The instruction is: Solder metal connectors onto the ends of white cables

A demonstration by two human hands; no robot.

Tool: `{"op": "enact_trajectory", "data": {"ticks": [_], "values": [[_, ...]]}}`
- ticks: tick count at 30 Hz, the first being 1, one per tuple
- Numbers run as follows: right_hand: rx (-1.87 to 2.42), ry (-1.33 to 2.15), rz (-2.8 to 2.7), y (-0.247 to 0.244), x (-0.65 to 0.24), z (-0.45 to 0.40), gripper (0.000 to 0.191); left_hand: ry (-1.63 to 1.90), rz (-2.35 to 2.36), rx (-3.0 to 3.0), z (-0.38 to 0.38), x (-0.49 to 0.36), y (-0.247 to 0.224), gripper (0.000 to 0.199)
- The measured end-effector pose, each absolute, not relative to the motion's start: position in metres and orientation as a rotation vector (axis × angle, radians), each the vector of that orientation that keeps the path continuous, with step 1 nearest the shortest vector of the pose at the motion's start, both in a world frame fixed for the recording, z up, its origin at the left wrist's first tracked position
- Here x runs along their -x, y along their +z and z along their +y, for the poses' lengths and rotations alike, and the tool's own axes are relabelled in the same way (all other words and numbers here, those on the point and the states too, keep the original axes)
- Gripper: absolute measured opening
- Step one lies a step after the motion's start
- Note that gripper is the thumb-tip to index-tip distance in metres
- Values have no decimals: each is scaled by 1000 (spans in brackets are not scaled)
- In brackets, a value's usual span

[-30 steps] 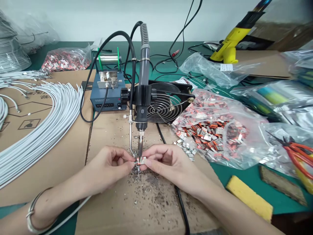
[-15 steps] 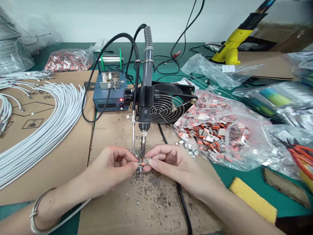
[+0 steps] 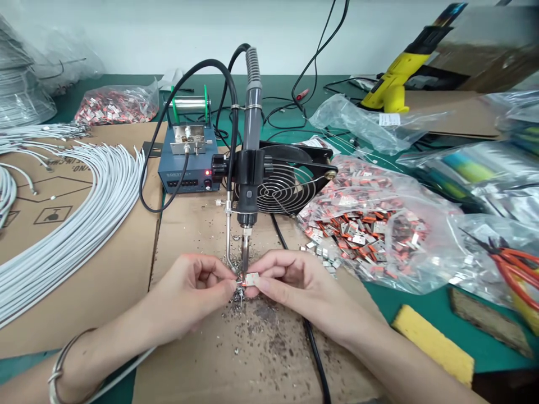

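My right hand pinches a small metal connector with orange plastic at its left end. The connector sits just below and beside the hot tip of a clamped soldering iron; whether they touch I cannot tell. On the other side, my left hand is closed in a pinch on the end of a white cable, which runs back under the forearm. The cable's tip meets the connector's orange end. A thin metal feed tube comes down beside the iron, its lower end close to my left fingertips.
A blue solder feeder carries a solder spool. Behind the iron stands a black fan. White cables lie left; a bag of orange connectors, pliers and a yellow sponge lie right.
The connector has turned in my right fingers: its plain metal face now shows where a greyer face with orange showed before. Both hands stay by the iron's tip. The whole view has shifted slightly.
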State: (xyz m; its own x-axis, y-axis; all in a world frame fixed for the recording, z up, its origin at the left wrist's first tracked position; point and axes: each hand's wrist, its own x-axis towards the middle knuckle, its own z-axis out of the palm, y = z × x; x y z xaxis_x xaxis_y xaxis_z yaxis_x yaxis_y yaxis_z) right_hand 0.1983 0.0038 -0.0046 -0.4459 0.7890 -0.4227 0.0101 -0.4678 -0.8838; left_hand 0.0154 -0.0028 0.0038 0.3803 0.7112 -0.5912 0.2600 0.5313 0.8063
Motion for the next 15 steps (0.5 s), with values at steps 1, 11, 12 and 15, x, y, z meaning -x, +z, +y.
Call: {"op": "enact_trajectory", "data": {"ticks": [1,11,12,15], "values": [[1223,1955,-1196,-5,-198,4,26,356,1196,-1020,-3,-15,4,25],[1272,1929,-1162,-7,-194,4,22,259,1276,-1055,-1,-18,8,21],[1273,1925,-1165,-6,-195,3,22,261,1274,-1056,-1,-18,8,20],[1278,1915,-1179,-5,-195,3,26,276,1267,-1060,-1,-17,8,18]]}}
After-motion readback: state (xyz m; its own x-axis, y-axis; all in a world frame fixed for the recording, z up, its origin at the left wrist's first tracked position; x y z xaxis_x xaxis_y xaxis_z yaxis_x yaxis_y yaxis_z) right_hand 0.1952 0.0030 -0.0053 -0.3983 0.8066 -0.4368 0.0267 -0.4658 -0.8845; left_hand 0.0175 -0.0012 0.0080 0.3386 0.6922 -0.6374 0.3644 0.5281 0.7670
